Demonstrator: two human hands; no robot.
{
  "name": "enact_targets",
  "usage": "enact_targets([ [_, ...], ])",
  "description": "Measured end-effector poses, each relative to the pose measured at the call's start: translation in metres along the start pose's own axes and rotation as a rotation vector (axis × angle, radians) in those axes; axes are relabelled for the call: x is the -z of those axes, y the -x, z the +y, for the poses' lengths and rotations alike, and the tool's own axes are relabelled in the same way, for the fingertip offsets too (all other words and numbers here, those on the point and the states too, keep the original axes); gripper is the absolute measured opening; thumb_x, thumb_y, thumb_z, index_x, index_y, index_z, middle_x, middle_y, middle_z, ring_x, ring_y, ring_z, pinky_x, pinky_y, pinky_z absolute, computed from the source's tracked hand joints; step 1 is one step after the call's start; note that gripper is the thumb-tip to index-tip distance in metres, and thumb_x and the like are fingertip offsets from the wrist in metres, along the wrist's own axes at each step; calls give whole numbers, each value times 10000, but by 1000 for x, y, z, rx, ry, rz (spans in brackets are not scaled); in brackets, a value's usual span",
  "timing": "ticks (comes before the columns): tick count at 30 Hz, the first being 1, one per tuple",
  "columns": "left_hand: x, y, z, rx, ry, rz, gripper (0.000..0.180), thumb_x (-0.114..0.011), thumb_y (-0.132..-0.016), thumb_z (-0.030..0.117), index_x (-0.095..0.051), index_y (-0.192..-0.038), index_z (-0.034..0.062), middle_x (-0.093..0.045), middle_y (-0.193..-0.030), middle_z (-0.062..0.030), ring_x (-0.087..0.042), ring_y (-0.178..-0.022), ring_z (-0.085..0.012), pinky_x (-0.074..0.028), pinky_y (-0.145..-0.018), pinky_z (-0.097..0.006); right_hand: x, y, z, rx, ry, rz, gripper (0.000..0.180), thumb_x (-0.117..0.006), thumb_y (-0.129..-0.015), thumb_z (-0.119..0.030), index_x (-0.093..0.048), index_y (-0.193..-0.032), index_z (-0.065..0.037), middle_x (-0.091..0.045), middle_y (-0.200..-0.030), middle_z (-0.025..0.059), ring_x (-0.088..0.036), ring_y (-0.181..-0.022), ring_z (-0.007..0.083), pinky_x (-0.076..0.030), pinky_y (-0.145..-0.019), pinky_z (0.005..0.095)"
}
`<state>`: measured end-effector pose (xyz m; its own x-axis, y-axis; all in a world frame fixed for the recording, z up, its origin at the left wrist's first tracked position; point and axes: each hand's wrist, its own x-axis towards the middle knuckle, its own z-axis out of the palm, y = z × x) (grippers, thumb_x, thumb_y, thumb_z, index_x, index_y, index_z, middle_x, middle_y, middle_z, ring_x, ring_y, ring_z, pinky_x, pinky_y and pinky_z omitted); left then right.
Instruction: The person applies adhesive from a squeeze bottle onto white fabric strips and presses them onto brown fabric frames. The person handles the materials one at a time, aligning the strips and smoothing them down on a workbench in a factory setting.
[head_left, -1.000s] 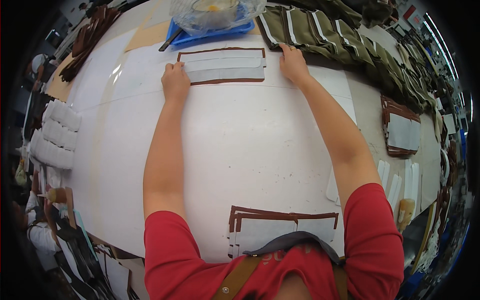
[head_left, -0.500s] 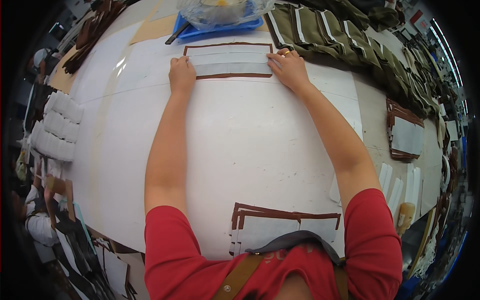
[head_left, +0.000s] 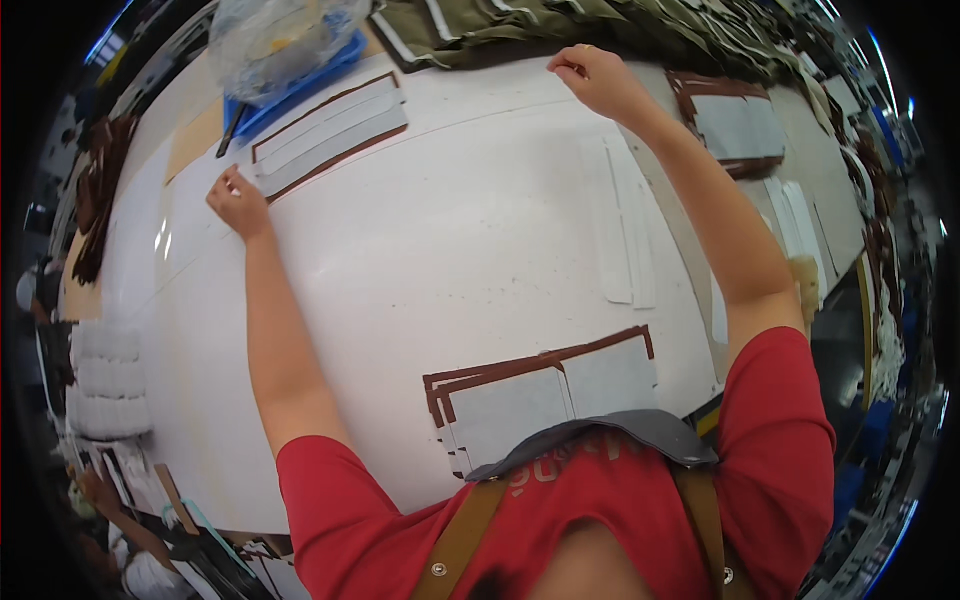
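Note:
A long white panel with brown edges (head_left: pixel 335 135) lies flat on the white tabletop, lengthwise creases running along it. Beside its near left corner is my left hand (head_left: pixel 240 203), apart from the panel, fingers loosely bent with gaps between them. My right hand (head_left: pixel 605 82) is raised off to the right, close to the olive fabric pieces (head_left: pixel 520 28). Its fingers curl in toward the thumb, and I see nothing held in them. Close to my body lies a stack of similar brown-edged white panels (head_left: pixel 515 400), partly covered by my apron.
Behind the panel stands a blue tray (head_left: pixel 290 110) with a clear plastic bag (head_left: pixel 285 45) on it. More brown-edged panels (head_left: pixel 740 125) are stacked at the far right. Thin white strips (head_left: pixel 620 225) lie right of centre. White bundles (head_left: pixel 108 380) sit at the left edge.
Both hands have let go of the panel's ends. My right hand has moved away to the right. The view has turned, so the panel appears farther left and slanted.

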<state>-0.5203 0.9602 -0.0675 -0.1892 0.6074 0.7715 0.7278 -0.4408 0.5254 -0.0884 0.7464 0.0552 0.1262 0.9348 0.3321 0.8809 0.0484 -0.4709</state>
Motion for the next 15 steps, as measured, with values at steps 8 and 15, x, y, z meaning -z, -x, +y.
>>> enact_targets([
  [8, 26, 12, 69, -100, 162, -105, 176, -512, -848, 99, -616, -977, 41, -527, -947, -99, -489, -862, -196, -400, -761, -304, 38, 142, -3, -169, 37, -321, 170, -531, -814, -121, -610, -887, 11, -623, -848, 148, -584, -783, 278, -458, -698, 337],
  [15, 91, 62, 170, -245, 313, -450, 162, -528, -818, 23, -586, -969, 31, -520, -978, -100, -501, -924, -221, -403, -838, -313, 1, 134, -12, -124, 209, -266, 205, -520, -822, -153, -583, -933, 8, -591, -937, 166, -582, -865, 319, -467, -760, 399],
])
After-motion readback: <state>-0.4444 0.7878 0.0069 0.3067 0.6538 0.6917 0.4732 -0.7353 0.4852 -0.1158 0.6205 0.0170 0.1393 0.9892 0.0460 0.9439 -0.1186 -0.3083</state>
